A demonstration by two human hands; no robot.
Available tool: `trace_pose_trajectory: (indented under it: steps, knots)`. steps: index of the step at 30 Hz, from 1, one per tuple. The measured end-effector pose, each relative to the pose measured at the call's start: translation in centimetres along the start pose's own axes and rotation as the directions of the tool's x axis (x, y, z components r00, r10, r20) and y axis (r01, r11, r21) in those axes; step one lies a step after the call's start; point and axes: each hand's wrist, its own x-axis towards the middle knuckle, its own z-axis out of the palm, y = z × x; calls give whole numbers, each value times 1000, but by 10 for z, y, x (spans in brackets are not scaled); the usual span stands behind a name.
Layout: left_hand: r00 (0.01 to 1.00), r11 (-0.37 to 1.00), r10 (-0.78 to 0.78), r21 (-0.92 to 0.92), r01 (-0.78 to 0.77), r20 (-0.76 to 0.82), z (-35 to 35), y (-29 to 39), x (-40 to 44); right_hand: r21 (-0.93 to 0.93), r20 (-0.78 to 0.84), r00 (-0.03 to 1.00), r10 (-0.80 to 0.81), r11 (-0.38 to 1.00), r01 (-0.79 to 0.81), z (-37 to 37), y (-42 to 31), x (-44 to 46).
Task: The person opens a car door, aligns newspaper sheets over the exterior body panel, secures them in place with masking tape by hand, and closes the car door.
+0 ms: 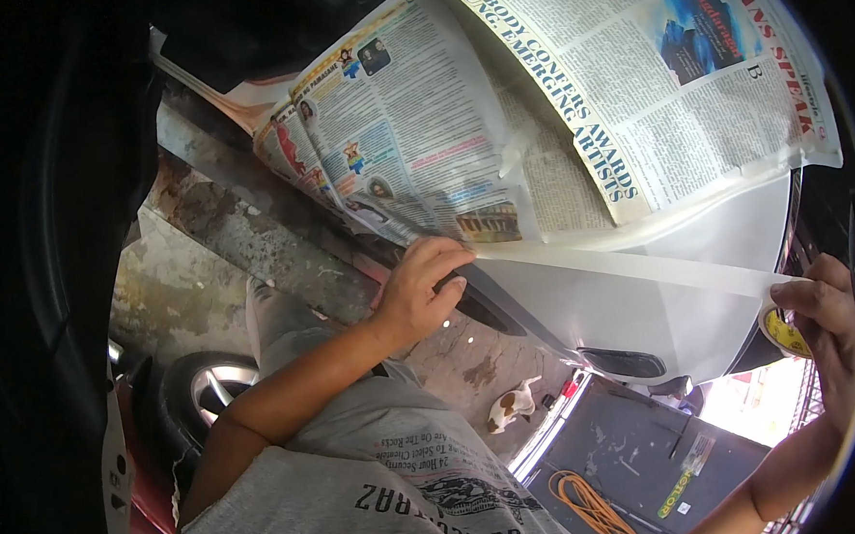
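A strip of masking tape (640, 267) runs taut across a silver car panel (594, 302), just below the lower edge of the newspaper sheets (545, 116). My left hand (419, 287) has bent fingers at the strip's left end, over the panel's edge, with the thumb beneath the forefinger. At the far right, my right hand (831, 318) grips the tape roll (784, 330), its thumb on the strip where it leaves the roll. Newspaper covers the upper part of the panel, with clear plastic-like film along its edges.
A dark grey plastic lid or box (621, 450) bears a coiled orange cord (590, 510). A brown-and-white animal (514, 406) is on the stained concrete floor (461, 362). To the left are a car wheel (202, 390) and a concrete ledge (242, 228).
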Motion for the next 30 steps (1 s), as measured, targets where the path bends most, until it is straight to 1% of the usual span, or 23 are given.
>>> trace_pose_trajectory:
  steps: [3, 5, 7, 9, 10, 12, 13, 16, 19, 22, 24, 25, 27, 30]
  knots:
    - [1000, 1000, 25, -5, -25, -7, 1, 3, 2, -30, -26, 1000, 11, 999, -12, 3, 2, 2]
    - [1000, 1000, 29, 7, -29, -7, 3, 5, 2, -52, -42, 998, 56, 997, -58, 2, -4, 4]
    - [1000, 1000, 30, 9, -30, -4, 4, 8, 3, -145, -49, 997, -55, 988, 47, 2, 14, -3]
    - [1000, 1000, 28, 2, -28, 0, 5, 11, 4, -209, -99, 985, -144, 970, 121, 4, 16, -2]
    - [999, 999, 33, -2, -33, -2, 5, 13, 5, -228, -149, 973, -178, 963, 142, 4, 11, 2]
    - [999, 999, 43, -11, -43, -5, 5, 16, 6, -246, -173, 972, -160, 962, 115, 3, -1, 13]
    - [999, 999, 44, -11, -44, 1, 5, 17, 7, -246, -149, 983, -106, 967, 67, 1, -6, 18]
    - [998, 998, 57, -8, -57, 10, 7, 21, 9, -226, -134, 991, -15, 974, -16, -2, -8, 23]
    - [997, 997, 76, -4, -76, 9, 9, 23, 10, -218, -114, 993, -29, 976, 3, -4, -5, 25]
    - [996, 996, 86, -2, -86, 7, 11, 27, 11, -181, -95, 995, 8, 983, -25, -4, 1, 23]
    - [995, 995, 96, 8, -96, 0, 13, 30, 12, -125, -41, 999, -13, 992, 8, -9, 4, 24]
    - [995, 995, 103, 9, -103, -3, 14, 31, 13, -84, 7, 998, -64, 994, 64, -20, 5, 29]
    - [993, 993, 116, 11, -116, -8, 15, 33, 13, -41, 49, 991, -123, 991, 125, -27, 7, 33]
    - [990, 990, 140, 14, -140, -9, 17, 36, 16, -44, 31, 989, -144, 988, 145, -25, 8, 34]
